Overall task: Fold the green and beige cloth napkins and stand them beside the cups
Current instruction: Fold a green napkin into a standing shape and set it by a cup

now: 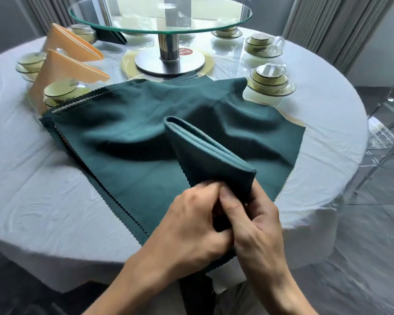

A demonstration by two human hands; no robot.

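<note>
My left hand [191, 226] and right hand [257, 223] both pinch the folded green napkin [205, 155] at its base, keeping the layers together above the tabletop [43, 189] so it can stand

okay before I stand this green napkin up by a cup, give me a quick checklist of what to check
1. Both hands grip the folded green napkin: left hand, right hand. Ok.
2. Folded layers aligned along the top edge. Ok.
3. Bottom edge even enough to stand on: hidden by the hands. Cannot tell.
4. Cup set on the right has no napkin beside it. Ok.
5. Spot beside it bare: green cloth stack reaches it. Not ok.
</note>
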